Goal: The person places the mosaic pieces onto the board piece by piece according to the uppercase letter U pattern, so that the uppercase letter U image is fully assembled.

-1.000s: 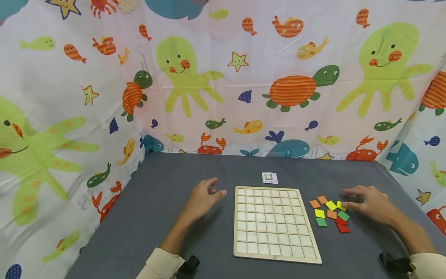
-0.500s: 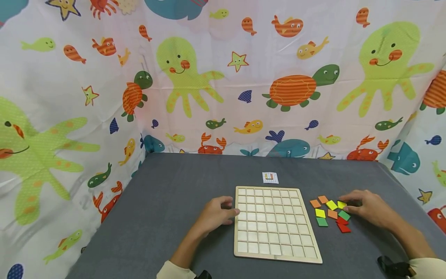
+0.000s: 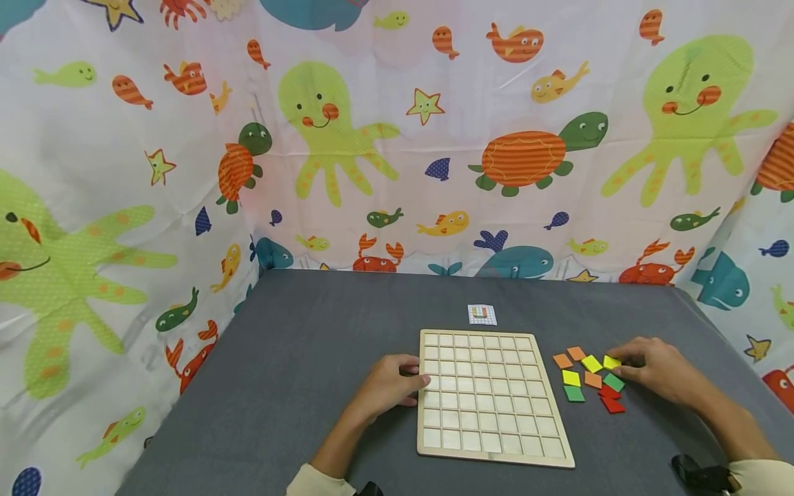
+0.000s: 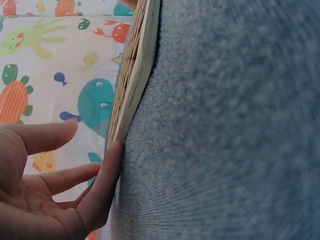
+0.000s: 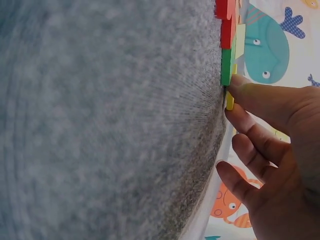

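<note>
A light wooden grid board (image 3: 490, 456) lies on the grey table. My left hand (image 3: 386, 387) is at its left edge, thumb over the rim in the head view. In the left wrist view one fingertip touches the board's side (image 4: 135, 95), while the thumb stands apart from it. To the board's right, my right hand (image 3: 660, 372) pinches a yellow square tile (image 5: 230, 101) between thumb and index finger, low at the table. Beside it lie loose tiles: orange (image 3: 593, 379), yellow (image 3: 571, 377), green (image 3: 574, 393) and red (image 3: 613, 405).
Behind the board lies a small white card (image 3: 482, 315) printed with a grid and a coloured U-like figure. A curtain (image 3: 397, 124) with sea-animal prints hangs around the back and sides of the grey table (image 3: 298, 331).
My left hand has moved right and down to the board's left edge. The right hand's fingers have closed in on the yellow tile; the tiles and board look nearly unmoved.
</note>
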The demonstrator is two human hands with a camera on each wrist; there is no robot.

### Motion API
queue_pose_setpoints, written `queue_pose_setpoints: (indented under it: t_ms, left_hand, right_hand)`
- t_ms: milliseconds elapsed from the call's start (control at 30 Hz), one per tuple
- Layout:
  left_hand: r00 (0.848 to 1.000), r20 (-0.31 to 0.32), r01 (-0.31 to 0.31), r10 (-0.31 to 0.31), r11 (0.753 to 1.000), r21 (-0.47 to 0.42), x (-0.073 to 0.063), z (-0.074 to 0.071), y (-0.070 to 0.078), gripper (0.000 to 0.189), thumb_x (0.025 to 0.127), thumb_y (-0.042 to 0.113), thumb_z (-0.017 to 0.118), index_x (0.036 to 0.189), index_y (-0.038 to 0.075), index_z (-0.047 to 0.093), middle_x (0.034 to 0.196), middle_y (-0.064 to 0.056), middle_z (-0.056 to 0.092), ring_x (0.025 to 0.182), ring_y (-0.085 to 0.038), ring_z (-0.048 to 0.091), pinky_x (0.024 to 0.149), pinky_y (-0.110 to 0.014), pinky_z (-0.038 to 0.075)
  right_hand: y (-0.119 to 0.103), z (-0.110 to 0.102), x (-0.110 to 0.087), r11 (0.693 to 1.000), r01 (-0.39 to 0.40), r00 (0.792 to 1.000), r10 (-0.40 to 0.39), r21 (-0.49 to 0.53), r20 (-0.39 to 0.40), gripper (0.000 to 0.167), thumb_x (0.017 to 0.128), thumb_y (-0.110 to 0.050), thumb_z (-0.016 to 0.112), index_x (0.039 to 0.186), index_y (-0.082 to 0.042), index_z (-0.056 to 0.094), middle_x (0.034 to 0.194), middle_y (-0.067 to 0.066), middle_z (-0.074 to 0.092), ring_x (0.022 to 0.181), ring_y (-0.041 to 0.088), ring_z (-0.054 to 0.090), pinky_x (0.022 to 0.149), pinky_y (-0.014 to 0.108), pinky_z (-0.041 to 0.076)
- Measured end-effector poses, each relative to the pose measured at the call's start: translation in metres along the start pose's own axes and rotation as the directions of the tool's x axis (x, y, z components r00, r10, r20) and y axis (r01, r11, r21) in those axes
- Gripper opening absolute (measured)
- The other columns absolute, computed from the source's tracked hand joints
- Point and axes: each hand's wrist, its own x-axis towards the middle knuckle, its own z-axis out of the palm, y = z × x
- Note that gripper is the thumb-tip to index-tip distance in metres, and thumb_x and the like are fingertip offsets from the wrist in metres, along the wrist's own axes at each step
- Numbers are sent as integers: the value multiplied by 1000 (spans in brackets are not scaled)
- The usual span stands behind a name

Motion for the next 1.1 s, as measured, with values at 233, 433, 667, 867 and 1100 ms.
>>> queue_pose_setpoints:
  t_ms: [233, 433, 667, 867, 1100]
  left_hand:
    - [1000, -16, 7, -7, 1000, -9, -1, 1, -1, 49, 98, 10, 74, 142, -8, 60, 126, -19, 61, 99, -23, 70, 65, -36, 68]
    - [1000, -22, 11, -11, 1000, -4, -1, 1, -1, 55, 94, 8, 77, 144, -8, 58, 123, -17, 61, 94, -22, 71, 62, -35, 67]
    - [999, -31, 13, -13, 1000, 3, 0, 3, -2, 59, 87, -1, 77, 143, -8, 58, 119, -18, 60, 87, -20, 69, 59, -36, 67]
    - [999, -43, 24, -25, 999, -24, 1, 5, -3, 63, 79, -11, 76, 140, -7, 61, 117, -17, 61, 81, -20, 71, 58, -37, 67]
    - [999, -47, 23, -24, 1000, -10, 3, 6, -4, 63, 78, -16, 76, 139, -7, 62, 117, -16, 62, 89, -21, 70, 57, -36, 66]
  right_hand:
    - [-6, -4, -1, 1000, -23, 1000, 23, -5, -15, 40, 93, -27, 83, 120, 2, 77, 107, 14, 73, 97, 31, 62, 77, 51, 56]
    - [-23, -3, 2, 1000, 6, 999, -5, 8, -41, 37, 93, -31, 82, 118, -4, 79, 108, 10, 73, 98, 29, 61, 72, 39, 52]
    - [-51, 2, 11, 998, 22, 999, -19, 58, -50, 32, 94, -35, 81, 115, -11, 81, 109, 7, 71, 100, 29, 58, 71, 36, 50]
    - [-71, 9, 18, 993, 42, 997, -35, 114, -63, 28, 94, -31, 81, 115, -12, 81, 108, 6, 71, 101, 28, 57, 74, 36, 51]
    - [-89, 20, 30, 986, 96, 993, -86, 136, -77, 28, 95, -35, 81, 115, -15, 82, 111, 3, 72, 101, 25, 57, 77, 38, 49]
